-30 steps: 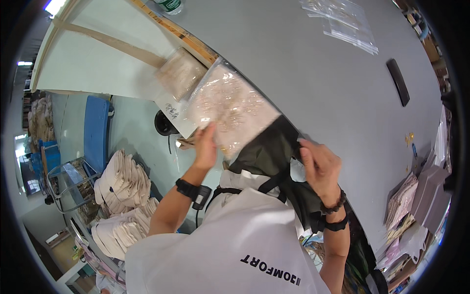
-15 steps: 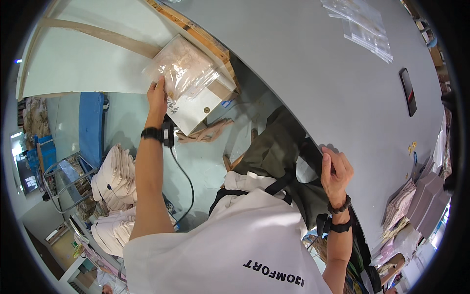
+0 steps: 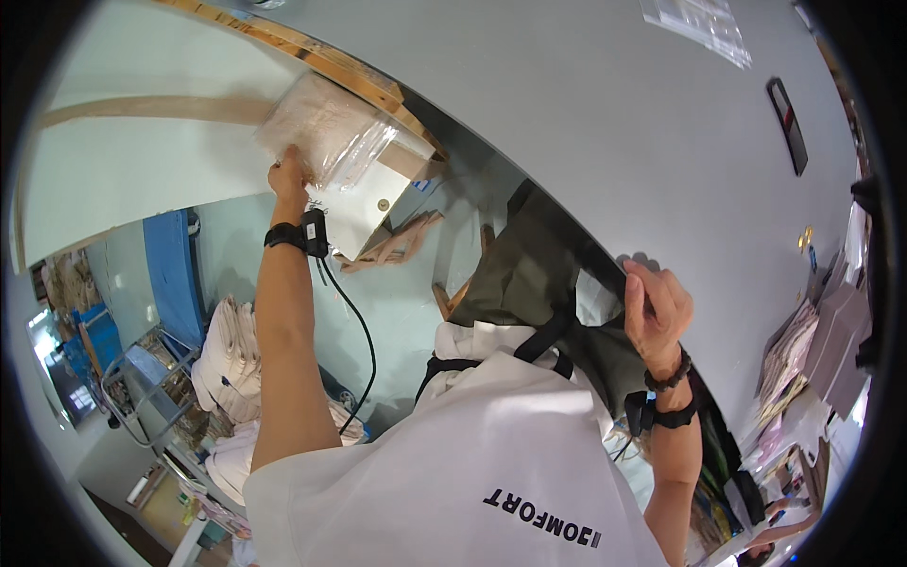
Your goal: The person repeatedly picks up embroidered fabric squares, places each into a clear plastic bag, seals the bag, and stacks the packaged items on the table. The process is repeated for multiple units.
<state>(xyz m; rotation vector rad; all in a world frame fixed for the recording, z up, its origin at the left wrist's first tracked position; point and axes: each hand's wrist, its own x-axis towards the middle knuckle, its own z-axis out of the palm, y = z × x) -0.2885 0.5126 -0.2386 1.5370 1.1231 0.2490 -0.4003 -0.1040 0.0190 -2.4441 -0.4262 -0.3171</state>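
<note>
My left hand reaches out at the upper left, its fingers curled on the near-left edge of a clear plastic bag with something pale beige inside. The bag lies on a white box with a round hole, beside the table. Some of my left fingertips are hidden under the hand. At the edge of the grey table, my right hand rests in a loose fist, with nothing seen in it. A black band with a small device and a cable sits on my left wrist.
On the table lie a dark phone, clear plastic bags and small yellow pieces. Folded cloth lies by the right edge. White cloth stacks, a metal-framed cart and a blue panel stand left.
The whole view has shifted and turned slightly. My left fingers are curled more tightly at the bag's edge. The bag stays on the box, and my right hand remains at the table edge.
</note>
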